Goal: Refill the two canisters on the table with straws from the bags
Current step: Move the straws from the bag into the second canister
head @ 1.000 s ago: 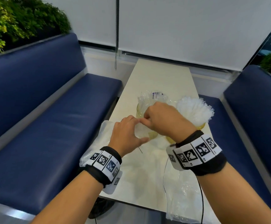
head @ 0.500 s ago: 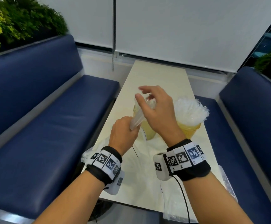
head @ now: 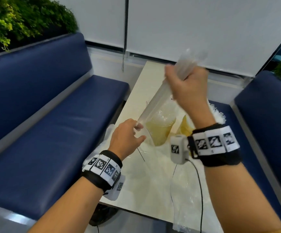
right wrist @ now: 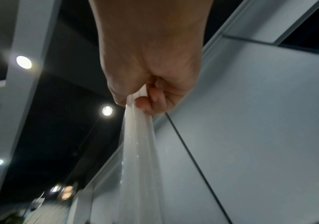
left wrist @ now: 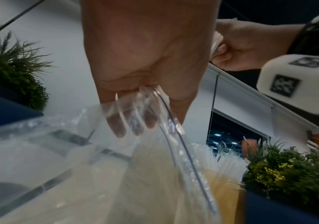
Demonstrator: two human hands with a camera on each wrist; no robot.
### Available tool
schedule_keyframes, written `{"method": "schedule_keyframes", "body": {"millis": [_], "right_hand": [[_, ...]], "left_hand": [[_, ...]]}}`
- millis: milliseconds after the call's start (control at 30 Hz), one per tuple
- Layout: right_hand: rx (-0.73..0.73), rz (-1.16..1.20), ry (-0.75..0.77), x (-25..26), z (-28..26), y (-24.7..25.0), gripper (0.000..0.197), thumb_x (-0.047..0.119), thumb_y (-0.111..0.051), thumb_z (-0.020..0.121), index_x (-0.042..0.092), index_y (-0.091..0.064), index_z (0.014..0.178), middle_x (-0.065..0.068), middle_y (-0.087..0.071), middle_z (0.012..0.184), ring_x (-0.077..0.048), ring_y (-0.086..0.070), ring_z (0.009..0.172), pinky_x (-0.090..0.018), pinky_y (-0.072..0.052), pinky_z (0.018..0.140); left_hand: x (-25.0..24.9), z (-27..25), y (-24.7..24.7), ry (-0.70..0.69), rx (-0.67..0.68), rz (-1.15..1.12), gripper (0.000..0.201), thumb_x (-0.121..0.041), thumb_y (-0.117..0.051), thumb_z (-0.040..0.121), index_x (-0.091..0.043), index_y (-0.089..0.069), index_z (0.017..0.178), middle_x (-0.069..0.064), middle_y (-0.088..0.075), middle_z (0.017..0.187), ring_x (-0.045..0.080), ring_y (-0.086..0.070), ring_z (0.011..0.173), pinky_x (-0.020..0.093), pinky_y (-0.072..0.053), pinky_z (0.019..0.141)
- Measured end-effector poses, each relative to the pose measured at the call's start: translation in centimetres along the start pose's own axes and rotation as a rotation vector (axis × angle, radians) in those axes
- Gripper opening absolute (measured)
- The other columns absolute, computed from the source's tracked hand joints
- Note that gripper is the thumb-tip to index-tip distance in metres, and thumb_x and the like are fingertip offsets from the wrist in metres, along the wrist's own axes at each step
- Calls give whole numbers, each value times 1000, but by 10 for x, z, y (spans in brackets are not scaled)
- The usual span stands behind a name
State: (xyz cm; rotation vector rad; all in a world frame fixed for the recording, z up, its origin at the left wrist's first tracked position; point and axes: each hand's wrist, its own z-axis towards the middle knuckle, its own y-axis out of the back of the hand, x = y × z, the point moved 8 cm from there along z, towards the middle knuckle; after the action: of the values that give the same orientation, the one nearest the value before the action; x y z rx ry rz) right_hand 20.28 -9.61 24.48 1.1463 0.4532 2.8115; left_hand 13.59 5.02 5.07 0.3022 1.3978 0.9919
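Observation:
Two yellow canisters stand mid-table: the left canister (head: 159,130) holds wrapped straws, and the right canister (head: 185,126) is packed with white straws (head: 218,115), partly hidden by my right wrist. A clear plastic bag (head: 154,101) stretches diagonally between my hands above the left canister. My right hand (head: 186,84) is raised and grips the bag's upper end in a fist. My left hand (head: 128,135) pinches its lower end beside the left canister. The left wrist view shows the left hand (left wrist: 141,106) with fingers curled into the bag (left wrist: 155,166). In the right wrist view the right hand (right wrist: 149,94) clutches the bag (right wrist: 139,151).
Crumpled clear bags (head: 186,199) lie on the near part of the cream table (head: 153,182), one hanging over its front edge. Blue benches flank it at left (head: 52,123) and right (head: 270,123). Thin black cables run from my wrists.
My right hand has risen up and away from the left canister, drawing the bag out long. My left hand stays low beside the canister, holding the bag's other end.

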Motion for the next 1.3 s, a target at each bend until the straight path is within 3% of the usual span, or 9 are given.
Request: {"method": "schedule_keyframes", "body": {"millis": [167, 300, 533, 633, 700, 833, 1067, 1167, 1300], "right_hand": [[-200, -185, 120, -12, 53, 28, 47, 37, -61, 92, 1, -60, 61, -14, -57, 55, -26, -51, 49, -34, -37, 49], [-61, -414, -48, -93, 54, -12, 48, 40, -58, 89, 3, -58, 58, -8, -54, 51, -22, -49, 46, -32, -40, 47], [114, -583, -341, -202, -10, -52, 55, 51, -67, 85, 13, -43, 54, -2, -44, 51, -25, -50, 53, -26, -31, 50], [55, -592, -354, -202, -13, -48, 48, 60, -73, 74, 16, -65, 92, -3, -66, 83, -23, -63, 82, -27, -46, 63], [-44, -488, -283, -186, -5, -40, 65, 58, -79, 70, 27, -54, 122, 5, -62, 104, -14, -54, 101, -28, -45, 76], [-159, -454, -2, -151, 18, -32, 56, 46, -72, 83, 23, -52, 130, 5, -58, 123, -13, -47, 113, -22, -41, 89], [636, -989, 99, -197, -12, -101, 31, 19, -32, 104, 9, -59, 113, -14, -63, 121, -34, -54, 112, -47, -43, 97], [496, -852, 5, -196, -15, -88, 41, 35, -34, 106, 15, -62, 129, -12, -54, 141, -33, -42, 134, -49, -29, 115], [222, -616, 161, -128, -19, -66, 31, 37, -53, 97, 19, -68, 76, 2, -63, 77, -16, -55, 74, -33, -48, 72]], "left_hand": [[8, 0, -2, -5, 49, 115, 39, -23, -76, 84, -24, -65, 121, -12, -64, 115, 8, -61, 95, 25, -53, 83], [7, 2, 1, -8, 74, 127, 41, -17, -72, 84, -24, -64, 124, -10, -62, 118, 12, -63, 99, 26, -53, 81], [1, 6, 19, -16, 48, 167, 37, -21, -66, 88, -29, -63, 125, -16, -60, 119, 4, -60, 99, 13, -22, 78], [1, 9, 21, -30, 63, 125, 36, -21, -68, 86, -28, -64, 122, -16, -61, 115, 5, -61, 92, 16, -36, 79], [0, 10, 23, -36, 75, 101, 36, -20, -68, 86, -28, -65, 121, -15, -61, 114, 6, -61, 90, 23, -49, 80], [-3, 13, 27, -29, 112, 118, 39, -15, -64, 86, -29, -63, 123, -16, -60, 119, 7, -62, 97, 31, -52, 88], [-10, 14, 33, -18, 232, 169, 66, -5, -60, 78, -34, -52, 137, -19, -52, 134, 11, -58, 117, 44, -53, 96], [-12, 11, 32, -10, 280, 174, 74, -4, -60, 76, -32, -47, 143, -18, -49, 137, 13, -57, 118, 47, -51, 98], [-13, 11, 24, -20, 288, 165, 77, -3, -59, 75, -29, -44, 146, -16, -47, 140, 15, -56, 120, 44, -49, 99]]}}
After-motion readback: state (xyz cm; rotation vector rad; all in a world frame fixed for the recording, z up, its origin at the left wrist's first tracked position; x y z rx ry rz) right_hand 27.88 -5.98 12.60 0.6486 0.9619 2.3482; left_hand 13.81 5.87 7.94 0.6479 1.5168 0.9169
